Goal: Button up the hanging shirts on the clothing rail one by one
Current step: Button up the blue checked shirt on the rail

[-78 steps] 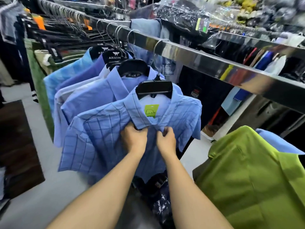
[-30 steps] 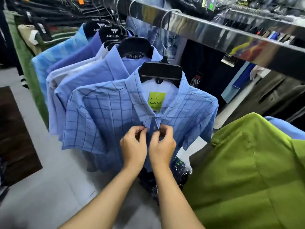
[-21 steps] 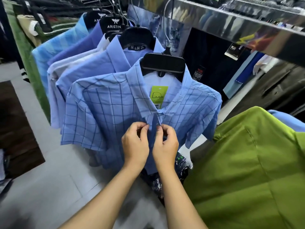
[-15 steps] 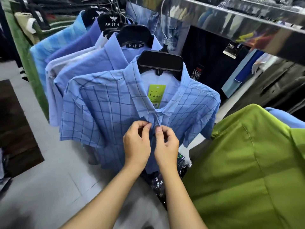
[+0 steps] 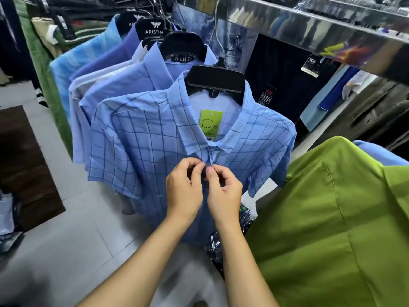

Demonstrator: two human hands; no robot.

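shirt in work: blue checked shirt [image 5: 137,147], front of the row, facing us. It hangs on a black hanger [image 5: 215,82] hooked over the chrome rail [image 5: 309,29].
left hand: left hand [image 5: 183,187] sits at the placket just under the collar. Its fingers [image 5: 197,171] are curled in narrow, thumb and forefinger pinching one edge of the placket.
right hand: right hand [image 5: 224,191] is tip to tip with the left, touching it. Thumb and forefinger are closed tight on the other placket edge at the same spot.
button: hidden between the fingertips, so we cannot tell whether it is through the hole.
collar: the points meet just above the hands.
tag: lime tag [image 5: 211,122] hangs inside the neck opening, above the hands.
row behind: plain blue shirt [image 5: 124,85] on a hanger marked N&H 2XL [image 5: 182,48]. Behind that we see a pale one, a violet one and a light-blue striped one, with an ARISTIN hanger [image 5: 153,28] further back.
right foreground: green shirt [image 5: 332,218], just beside the checked shirt's sleeve.
below: plastic-wrapped dark packs [image 5: 221,242] under the hem, beside the right forearm.
floor: grey tiled floor [image 5: 66,240], with a dark mat [image 5: 22,165] at left.
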